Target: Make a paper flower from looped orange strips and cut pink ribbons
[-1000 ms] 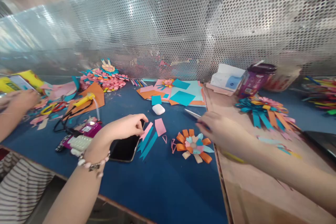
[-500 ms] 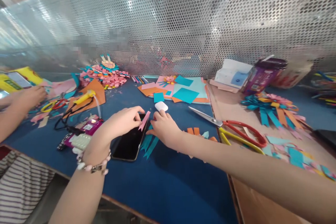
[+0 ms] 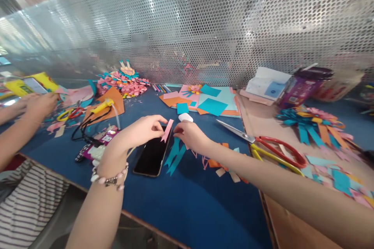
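My left hand [image 3: 147, 130] pinches a small pink paper strip [image 3: 167, 130] with a notched end between thumb and fingertips, above a black phone [image 3: 152, 157] lying on the table. A beaded bracelet circles that wrist. My right hand [image 3: 191, 135] is beside it with its fingers drawn together; what they hold, if anything, is hidden. Teal paper strips [image 3: 176, 156] with notched ends lie just below my right fingertips. A rounded white object [image 3: 186, 117] rests right behind that hand. Beneath the right forearm are orange paper pieces [image 3: 214, 163], partly covered.
Large red-and-yellow-handled scissors [image 3: 280, 151] lie at the right. Behind are colored paper sheets [image 3: 217, 99] and a pink paper heap [image 3: 131, 85]. A yellow glue gun [image 3: 102, 106] with its cord sits left. Another person's hands [image 3: 41, 105] work at far left. A perforated metal panel [image 3: 204, 27] stands behind.
The view has shifted, so everything sits further right in the picture. My right fingers have drawn closer together and back from the pink strip. My left hand keeps its pinch on the strip.
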Demonstrator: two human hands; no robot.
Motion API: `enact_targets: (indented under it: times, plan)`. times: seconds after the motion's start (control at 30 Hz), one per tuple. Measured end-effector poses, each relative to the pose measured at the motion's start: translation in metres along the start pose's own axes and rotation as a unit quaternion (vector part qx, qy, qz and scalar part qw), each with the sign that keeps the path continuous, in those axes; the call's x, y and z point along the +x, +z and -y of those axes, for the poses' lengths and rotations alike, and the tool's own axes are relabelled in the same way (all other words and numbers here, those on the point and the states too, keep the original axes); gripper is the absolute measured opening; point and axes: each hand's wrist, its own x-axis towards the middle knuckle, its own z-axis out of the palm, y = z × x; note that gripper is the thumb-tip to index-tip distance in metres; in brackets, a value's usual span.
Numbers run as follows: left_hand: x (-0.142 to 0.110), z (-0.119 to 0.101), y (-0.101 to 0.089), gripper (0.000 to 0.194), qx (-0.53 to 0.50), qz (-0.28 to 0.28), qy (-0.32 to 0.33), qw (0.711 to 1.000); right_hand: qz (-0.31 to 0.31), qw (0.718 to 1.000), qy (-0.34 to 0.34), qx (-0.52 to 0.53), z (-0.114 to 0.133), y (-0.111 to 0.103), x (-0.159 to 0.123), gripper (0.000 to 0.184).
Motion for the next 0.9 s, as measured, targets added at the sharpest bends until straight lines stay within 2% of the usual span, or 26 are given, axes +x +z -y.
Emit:
enact_targets:
  times: [0.2,0.4,0.57,0.73,0.9]
  plan:
    - [0.001,-0.003,-0.003,0.033,-0.062,-0.051,0.033,0.996,-0.044,0.989,0.026,0.141,-0.003,-0.01,0.001,0.027]
    - [0.008,-0.002,0.001,0.018,-0.094,-0.061,0.045,0.993,-0.086,0.959,0.019,0.268,-0.011,-0.019,0.005,0.051]
    - [0.01,-0.006,0.006,0.02,-0.101,-0.06,0.049,0.992,-0.118,0.935,0.017,0.334,-0.013,-0.024,0.008,0.039]
    - [0.019,-0.005,0.016,0.021,-0.115,-0.05,0.058,0.99,-0.13,0.91,0.009,0.395,-0.012,-0.024,0.008,0.048]
    - [0.022,-0.003,0.02,0.02,-0.144,-0.04,0.054,0.987,-0.123,0.885,0.003,0.449,-0.007,-0.025,0.006,0.046]
